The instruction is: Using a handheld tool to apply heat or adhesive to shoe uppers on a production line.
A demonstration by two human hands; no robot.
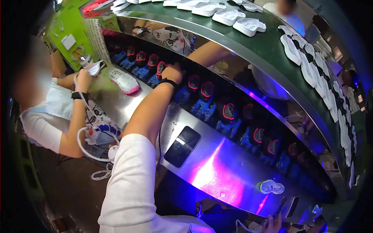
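Observation:
My left arm, in a white short sleeve with a black wristband, stretches forward from the lower edge. At its end my left hand is closed, its fingers at one red-rimmed dark oval piece in a long row. Similar red-rimmed pieces sit above blue mounts to either side. The fingertips are partly hidden. A black phone lies on the metal bench near my forearm. My right hand is out of view.
On the left a co-worker's hand holds a white shoe part. A white-and-pink shoe lies on the metal bench. White soles line the green belt above. Another hand, seemingly someone else's, holds a dark object lower right.

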